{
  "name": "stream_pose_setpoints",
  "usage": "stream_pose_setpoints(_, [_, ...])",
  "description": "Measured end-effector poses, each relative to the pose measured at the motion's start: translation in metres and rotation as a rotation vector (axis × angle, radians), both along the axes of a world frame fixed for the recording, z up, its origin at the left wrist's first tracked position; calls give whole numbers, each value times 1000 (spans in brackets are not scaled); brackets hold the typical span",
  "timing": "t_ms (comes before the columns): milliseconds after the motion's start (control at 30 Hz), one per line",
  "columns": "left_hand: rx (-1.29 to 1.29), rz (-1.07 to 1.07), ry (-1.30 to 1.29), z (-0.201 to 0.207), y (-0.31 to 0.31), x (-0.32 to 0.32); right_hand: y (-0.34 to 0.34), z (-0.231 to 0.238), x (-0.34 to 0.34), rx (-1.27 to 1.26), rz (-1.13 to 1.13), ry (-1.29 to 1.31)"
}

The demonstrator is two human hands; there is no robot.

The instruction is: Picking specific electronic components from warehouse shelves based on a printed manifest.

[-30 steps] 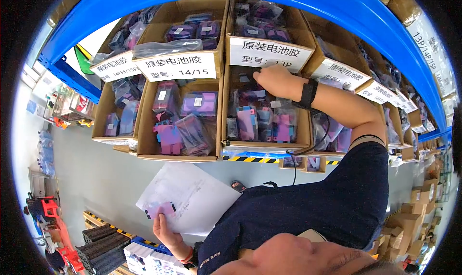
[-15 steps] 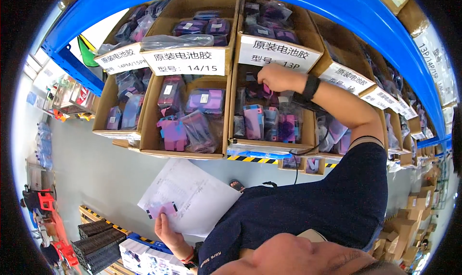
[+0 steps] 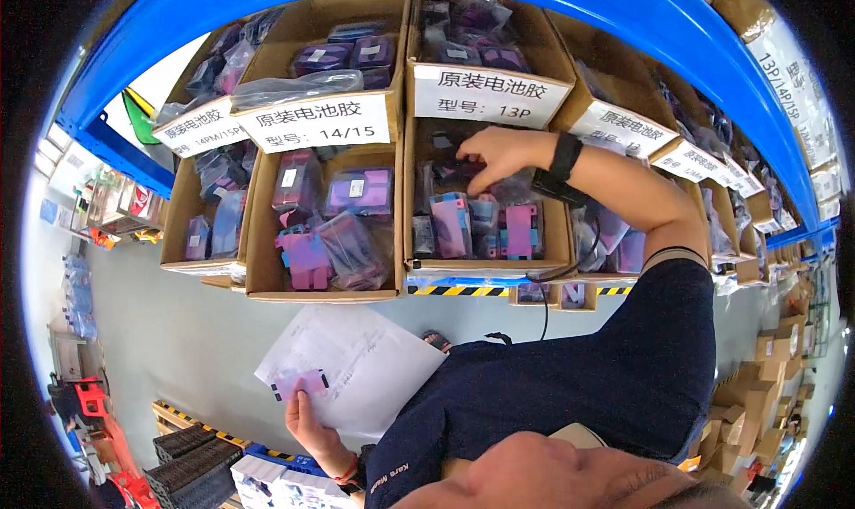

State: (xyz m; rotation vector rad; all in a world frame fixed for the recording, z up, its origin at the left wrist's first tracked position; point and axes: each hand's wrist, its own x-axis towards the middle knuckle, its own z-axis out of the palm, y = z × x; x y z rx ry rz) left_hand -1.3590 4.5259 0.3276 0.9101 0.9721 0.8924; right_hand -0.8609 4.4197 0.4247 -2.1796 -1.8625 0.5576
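At the near left, a pink sheet with black tabs (image 3: 312, 382) is pinched together with a white paper (image 3: 370, 353) by the left hand (image 3: 312, 429). Farther off and to the right, the right hand (image 3: 506, 155), thumb and fingers spread, is held inside a cardboard box (image 3: 558, 233) above purple pieces (image 3: 451, 228); contact cannot be told.

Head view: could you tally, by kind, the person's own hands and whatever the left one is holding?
Hands: 2 (left hand, right hand)
Pink-purple piece with dark ends: 1
White paper: 1 visible; any layers beneath cannot be told
Total: 4
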Motion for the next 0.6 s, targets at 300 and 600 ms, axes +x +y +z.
stream_pose_setpoints(300, [1,0,2,-3,0,-4,5,-8,18,6,39,-218])
stream_pose_setpoints(600, [-18,-4,28,3,0,1,5,0,18,214,-39,-131])
